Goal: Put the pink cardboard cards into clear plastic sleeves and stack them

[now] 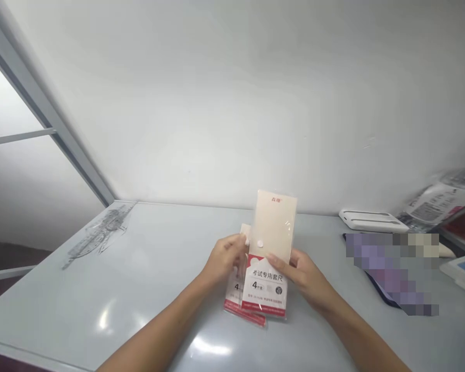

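In the head view, my right hand (292, 268) grips a flat ruler-set packet (273, 227), its thumb across the front. The packet is cream above and white with red bands below, printed with Chinese text and a "4", in clear plastic. It is held upright, facing me. My left hand (229, 254) is closed on a second, similar packet (234, 297), mostly hidden behind the first and fanned out to the left. Its fingers pinch near the packet's upper edge, by a small white spot. Whether more packets lie behind is hard to tell.
Clear pieces with black scale markings, like rulers (101, 235), lie at the left of the grey table (158, 227). At right are a white device (372, 221), a partly pixelated dark-edged flat object (387, 294) and a plastic-wrapped, labelled package (436, 204). A wall rises behind.
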The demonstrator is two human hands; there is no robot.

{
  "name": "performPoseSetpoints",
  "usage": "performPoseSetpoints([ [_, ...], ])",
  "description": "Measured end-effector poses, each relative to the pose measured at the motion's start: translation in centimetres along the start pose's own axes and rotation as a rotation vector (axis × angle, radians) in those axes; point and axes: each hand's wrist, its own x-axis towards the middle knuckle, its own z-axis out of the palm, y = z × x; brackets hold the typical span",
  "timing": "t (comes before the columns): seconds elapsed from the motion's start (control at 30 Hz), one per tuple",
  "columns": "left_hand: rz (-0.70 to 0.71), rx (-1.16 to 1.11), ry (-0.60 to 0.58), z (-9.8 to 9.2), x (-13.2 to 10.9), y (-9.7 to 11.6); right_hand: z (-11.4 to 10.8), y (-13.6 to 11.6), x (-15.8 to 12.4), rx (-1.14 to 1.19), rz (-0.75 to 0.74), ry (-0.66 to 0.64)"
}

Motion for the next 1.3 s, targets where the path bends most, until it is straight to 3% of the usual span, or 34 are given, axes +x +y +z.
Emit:
performPoseSetpoints([
  [0.23, -0.014, 0.005, -0.055, 0.6, -0.3, -0.5, 0.4, 0.0, -0.2, 0.004, 0.004, -0.055],
  [0.4, -0.075, -0.022, -0.037, 0.4, -0.2, -0.5, 0.6, 0.2, -0.3, 0.000, 0.003, -0.078],
  [0.87, -0.014, 0.120, 0.062, 1.0, -0.4, -0.8, 1.1, 0.1, -0.4, -0.017, -0.025, -0.085],
  [0.97, 0.032, 0.264, 0.141, 0.7, -0.4, -1.2, 1.0, -0.1, -0.2, -0.012, -0.004, -0.026],
  [1.07, 0.033, 0.563, 0.236, -0.1, -0.3, -1.0, 0.4, 0.2, 0.1, -0.091, 0.052, 0.028],
  [1.2, -0.142, 1.075, 0.325, -1.3, -0.3, 0.0, -0.6, 1.4, 0.5, -0.443, 0.129, 0.075],
  [1.3, -0.233, 1.258, 0.310, -1.8, -0.1, 0.4, -1.1, 2.1, 0.6, -0.704, 0.143, 0.099],
])
